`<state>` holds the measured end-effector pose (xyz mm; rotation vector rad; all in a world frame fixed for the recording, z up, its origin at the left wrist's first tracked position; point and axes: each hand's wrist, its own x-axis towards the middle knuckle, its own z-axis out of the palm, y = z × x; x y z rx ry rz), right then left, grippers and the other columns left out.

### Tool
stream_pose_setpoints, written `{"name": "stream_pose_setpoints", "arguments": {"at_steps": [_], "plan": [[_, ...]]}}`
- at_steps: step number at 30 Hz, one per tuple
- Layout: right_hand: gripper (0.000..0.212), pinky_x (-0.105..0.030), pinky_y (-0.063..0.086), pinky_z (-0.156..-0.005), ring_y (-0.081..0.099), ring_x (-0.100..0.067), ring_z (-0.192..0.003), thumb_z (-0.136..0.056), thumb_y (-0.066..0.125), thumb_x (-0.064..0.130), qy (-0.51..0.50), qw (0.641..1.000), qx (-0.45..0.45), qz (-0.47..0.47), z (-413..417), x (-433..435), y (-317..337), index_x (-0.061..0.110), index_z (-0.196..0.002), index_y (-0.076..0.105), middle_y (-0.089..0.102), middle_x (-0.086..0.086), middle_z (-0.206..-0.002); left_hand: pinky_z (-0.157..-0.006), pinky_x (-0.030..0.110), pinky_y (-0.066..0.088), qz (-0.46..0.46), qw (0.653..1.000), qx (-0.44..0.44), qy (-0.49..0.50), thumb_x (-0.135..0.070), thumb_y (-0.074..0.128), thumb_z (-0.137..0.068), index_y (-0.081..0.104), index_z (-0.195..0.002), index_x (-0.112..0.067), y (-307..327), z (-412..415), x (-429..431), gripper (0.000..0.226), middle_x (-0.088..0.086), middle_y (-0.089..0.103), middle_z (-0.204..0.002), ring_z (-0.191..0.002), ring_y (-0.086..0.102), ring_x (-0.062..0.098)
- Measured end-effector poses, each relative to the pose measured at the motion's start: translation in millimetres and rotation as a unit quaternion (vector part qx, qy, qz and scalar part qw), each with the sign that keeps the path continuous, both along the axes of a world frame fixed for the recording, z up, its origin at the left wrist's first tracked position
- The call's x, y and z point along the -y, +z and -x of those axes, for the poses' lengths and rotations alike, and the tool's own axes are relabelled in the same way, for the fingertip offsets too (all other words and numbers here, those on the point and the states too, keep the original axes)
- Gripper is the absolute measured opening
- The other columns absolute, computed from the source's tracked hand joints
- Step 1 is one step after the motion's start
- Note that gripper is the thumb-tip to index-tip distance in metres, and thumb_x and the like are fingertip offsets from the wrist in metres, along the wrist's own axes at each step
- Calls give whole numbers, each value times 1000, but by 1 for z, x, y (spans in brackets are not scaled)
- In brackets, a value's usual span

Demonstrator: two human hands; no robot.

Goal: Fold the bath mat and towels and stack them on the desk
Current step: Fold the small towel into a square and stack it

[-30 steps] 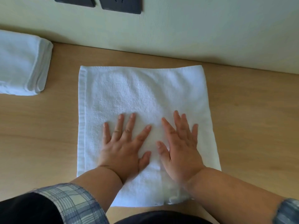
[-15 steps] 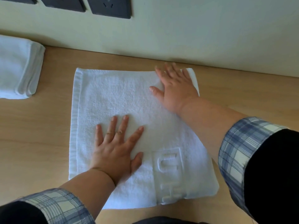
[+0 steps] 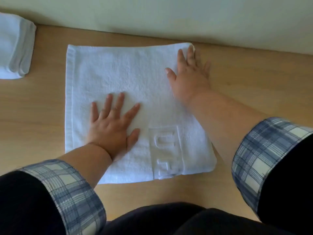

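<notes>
white towel (image 3: 125, 78) | left hand (image 3: 111, 128) flat, spread | right hand (image 3: 189, 77) flat at far corner

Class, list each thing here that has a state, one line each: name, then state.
Embossed towel: folded, lying flat on the desk.
Second towel: folded, apart at the desk's left.
Left hand: fingers spread, resting flat on the embossed towel.
Right hand: fingers straight, pressing its far right corner.

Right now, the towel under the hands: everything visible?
The white towel, terry by its look, lies folded flat and roughly square on the wooden desk near the wall. Hemmed band along its left edge, embossed panel near the front right corner; left hand lies flat on it, right hand touches its far right corner.
</notes>
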<state>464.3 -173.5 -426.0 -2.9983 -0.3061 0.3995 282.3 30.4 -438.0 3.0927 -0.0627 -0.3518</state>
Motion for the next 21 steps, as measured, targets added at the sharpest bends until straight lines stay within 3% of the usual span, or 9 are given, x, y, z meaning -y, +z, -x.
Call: {"name": "stream_pose_setpoints", "arguments": {"at_steps": [2,4,7,11,13,15,18,21], "plan": [[67,-56,-3,-120,-4,-26,-153,-101,25,52,41,996,45,-61,34,-11,6,21,-159,12,-1,-9,-167,-118,60,-1,-2,1000,9,-2,-68,18,-90,-9,-152,-48,-2,-2,0,70,1,-9,-165,-151,-11,29],[61,-52,-3,-121,-3,-24,-153,-101,28,45,131,982,25,-132,84,-10,10,26,-158,17,2,-7,-167,-118,60,-1,-4,1000,17,-5,-69,17,-90,-6,-152,-47,-4,-1,0,70,2,-6,-165,-151,-9,29],[59,-45,-8,-122,-13,-15,-152,-103,25,48,174,982,-40,-59,133,24,5,35,-158,7,-7,1,-167,-118,59,-3,-2,1000,14,-7,-70,15,-90,-9,-152,-47,-3,1,-1,70,1,-8,-165,-151,-11,28],[66,-48,-5,-122,-13,-15,-152,-101,17,54,60,997,-46,21,132,53,7,28,-159,1,-10,1,-167,-119,57,-5,22,999,-30,8,-69,16,-91,-11,-153,-44,8,-3,3,71,3,-17,-164,-149,-17,28],[70,-49,-6,-122,-12,-15,-152,-99,13,59,89,996,-11,-9,145,38,14,24,-159,5,-7,-1,-167,-121,53,-2,69,998,2,1,-66,14,-93,-10,-154,-39,20,10,8,71,5,-17,-164,-149,-16,27],[73,-46,-4,-124,-12,-13,-152,-97,9,64,166,982,-3,-86,177,22,21,24,-159,11,-3,1,-167,-121,48,-2,104,990,52,-79,-68,13,-94,-11,-154,-38,26,43,13,71,3,-13,-164,-150,-14,23],[81,-45,-3,-124,-19,-14,-150,-92,9,72,229,971,-48,-36,220,25,13,26,-159,0,-11,1,-166,-120,50,-8,20,984,1,-175,-75,11,-89,-31,-147,-37,12,95,1,80,5,-24,-162,-147,-25,24],[99,-41,-12,-122,-29,-13,-146,-82,11,85,204,976,-64,33,221,46,2,26,-155,-19,-24,1,-163,-117,54,-13,-37,991,-43,-120,-77,17,-82,-44,-137,-38,-5,115,-32,91,3,-37,-156,-142,-34,25]]}}
